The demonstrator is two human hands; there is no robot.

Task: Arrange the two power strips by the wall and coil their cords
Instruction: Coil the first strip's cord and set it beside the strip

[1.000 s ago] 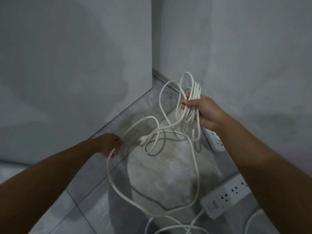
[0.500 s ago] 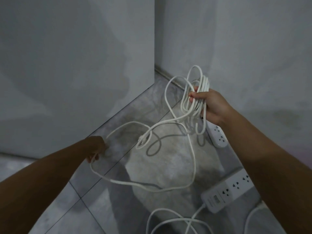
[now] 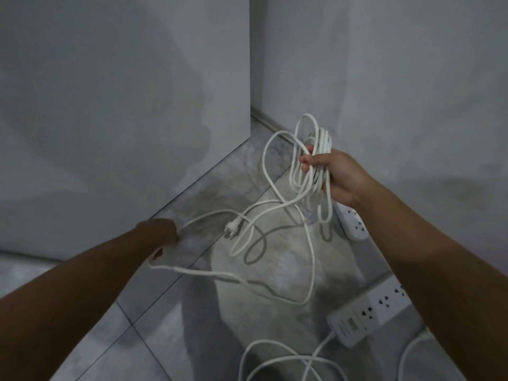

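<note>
Far strip (image 3: pixel 356 229) half hidden (right forearm (image 3: pixel 417 259)).

The coiled cord (image 3: pixel 323 141) and its plug (image 3: pixel 230 231) mid-frame were plain white, like the second cord (image 3: pixel 309 358) along the bottom edge. The far power strip (image 3: pixel 356 229) at right and the near power strip (image 3: pixel 362 316) at lower right were white with dark socket holes. The walls (image 3: pixel 110 105) were plain grey. The floor (image 3: pixel 154 339) was mottled grey tile with dark grout lines and a paler central patch.
</note>
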